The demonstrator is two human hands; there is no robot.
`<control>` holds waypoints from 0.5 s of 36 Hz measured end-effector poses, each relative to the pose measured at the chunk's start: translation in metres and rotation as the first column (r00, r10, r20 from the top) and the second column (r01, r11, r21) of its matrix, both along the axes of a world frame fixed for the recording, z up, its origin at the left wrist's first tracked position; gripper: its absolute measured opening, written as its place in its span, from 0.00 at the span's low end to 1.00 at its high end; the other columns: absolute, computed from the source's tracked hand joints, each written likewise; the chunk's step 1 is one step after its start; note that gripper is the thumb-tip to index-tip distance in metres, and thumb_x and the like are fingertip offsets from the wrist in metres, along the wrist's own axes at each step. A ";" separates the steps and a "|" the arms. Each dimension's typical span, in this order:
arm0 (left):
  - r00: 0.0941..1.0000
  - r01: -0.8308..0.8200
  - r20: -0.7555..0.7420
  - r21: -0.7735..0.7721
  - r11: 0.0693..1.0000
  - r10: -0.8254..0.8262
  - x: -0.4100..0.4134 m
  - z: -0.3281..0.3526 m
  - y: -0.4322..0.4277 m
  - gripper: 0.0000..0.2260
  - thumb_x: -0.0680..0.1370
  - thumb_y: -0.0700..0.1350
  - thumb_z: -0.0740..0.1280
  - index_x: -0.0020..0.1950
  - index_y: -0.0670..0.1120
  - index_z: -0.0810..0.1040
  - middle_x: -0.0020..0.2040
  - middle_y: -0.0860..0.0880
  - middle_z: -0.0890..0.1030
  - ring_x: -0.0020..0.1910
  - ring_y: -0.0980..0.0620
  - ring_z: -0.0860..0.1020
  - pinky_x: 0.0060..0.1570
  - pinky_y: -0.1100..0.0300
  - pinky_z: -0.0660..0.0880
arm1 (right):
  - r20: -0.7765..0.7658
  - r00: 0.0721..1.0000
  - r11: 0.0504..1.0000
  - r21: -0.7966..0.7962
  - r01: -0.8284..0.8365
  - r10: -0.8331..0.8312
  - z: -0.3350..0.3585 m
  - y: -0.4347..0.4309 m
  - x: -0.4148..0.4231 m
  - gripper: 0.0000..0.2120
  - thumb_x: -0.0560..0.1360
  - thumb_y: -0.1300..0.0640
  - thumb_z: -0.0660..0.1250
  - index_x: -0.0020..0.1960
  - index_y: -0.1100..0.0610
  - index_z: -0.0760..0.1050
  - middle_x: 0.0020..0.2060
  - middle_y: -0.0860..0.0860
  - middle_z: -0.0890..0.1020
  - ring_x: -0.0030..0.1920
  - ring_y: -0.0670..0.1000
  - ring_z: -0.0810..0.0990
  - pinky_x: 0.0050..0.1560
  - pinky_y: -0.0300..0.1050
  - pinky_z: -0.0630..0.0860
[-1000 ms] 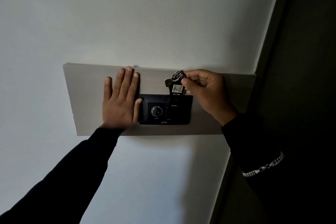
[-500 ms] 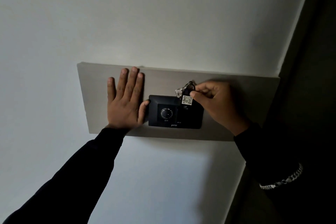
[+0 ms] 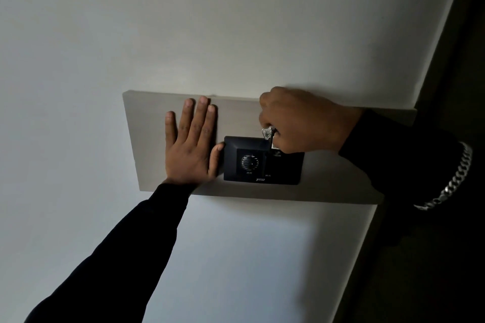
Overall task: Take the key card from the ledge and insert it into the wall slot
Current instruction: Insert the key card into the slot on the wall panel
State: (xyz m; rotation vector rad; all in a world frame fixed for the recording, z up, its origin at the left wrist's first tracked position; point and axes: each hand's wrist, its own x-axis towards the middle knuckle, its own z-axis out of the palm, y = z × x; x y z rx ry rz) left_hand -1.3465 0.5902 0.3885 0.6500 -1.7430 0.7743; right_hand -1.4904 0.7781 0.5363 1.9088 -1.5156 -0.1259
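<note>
Now pinched in right hand (image 3: 301, 123) at black wall unit (image 3: 262, 160) top — key card (image 3: 270, 139), likely light and stiff; best gripped by upper edge. Left hand (image 3: 193, 144) spread flat just left of unit.

A round black ribbed dial (image 3: 249, 162) is sitting just left of the grip; a silver chain bracelet (image 3: 452, 182) is hanging to its right.

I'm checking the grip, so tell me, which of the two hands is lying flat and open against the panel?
The left hand, fingers spread flat on the grey panel beside the black wall unit. The right hand is curled over the unit's top, pinching the key bunch.
</note>
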 end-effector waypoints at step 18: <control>1.000 0.007 -0.005 0.000 1.000 -0.007 -0.001 -0.002 -0.002 0.30 0.80 0.56 0.51 0.81 0.44 0.55 0.82 0.47 0.53 0.82 0.43 0.54 0.79 0.38 0.48 | 0.204 0.928 0.921 -0.304 -0.243 0.312 -0.025 0.002 -0.014 0.12 0.70 0.71 0.64 0.48 0.61 0.81 0.40 0.58 0.83 0.40 0.61 0.79 0.42 0.54 0.77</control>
